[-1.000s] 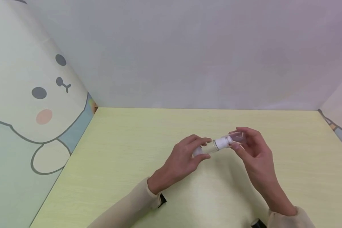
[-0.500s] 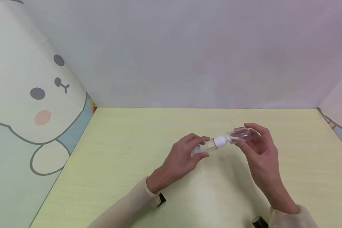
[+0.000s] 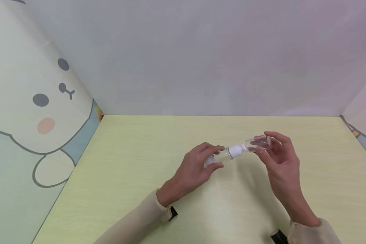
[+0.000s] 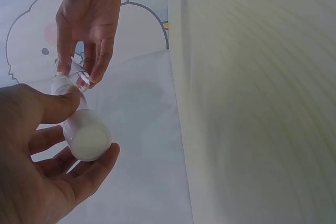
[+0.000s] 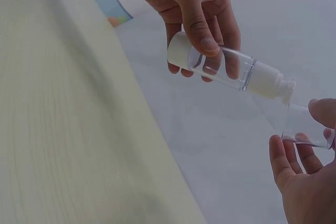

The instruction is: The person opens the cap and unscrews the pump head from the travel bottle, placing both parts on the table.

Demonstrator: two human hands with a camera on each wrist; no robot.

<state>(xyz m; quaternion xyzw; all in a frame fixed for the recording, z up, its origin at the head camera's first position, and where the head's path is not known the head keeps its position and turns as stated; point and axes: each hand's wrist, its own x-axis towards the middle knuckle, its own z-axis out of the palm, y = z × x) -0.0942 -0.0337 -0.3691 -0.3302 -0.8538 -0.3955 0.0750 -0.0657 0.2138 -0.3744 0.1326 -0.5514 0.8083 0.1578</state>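
My left hand [image 3: 195, 167] grips a clear pump bottle [image 5: 244, 73] around its body, thumb on one side and fingers on the other. The bottle has a white base [image 4: 90, 141] and a white pump top [image 3: 235, 150], and it lies nearly sideways, top pointing right. Between the thumb and fingers of my right hand [image 3: 282, 166] is a clear, hollow cap [image 3: 257, 143]. Its open end sits right at the pump's nozzle [image 5: 286, 90], in line with the bottle. Both things are held up above the table.
A pale yellow wood-grain table [image 3: 134, 145] lies beneath the hands. A grey-white wall panel [image 3: 201, 67] stands behind it, and a panel with a cartoon animal [image 3: 42, 128] at the left. A black cylinder [image 3: 278, 236] shows beside the right sleeve.
My right hand has moved to the right and slightly up, drawing the clear cap off over the pump top. The left hand and bottle have stayed almost in place.
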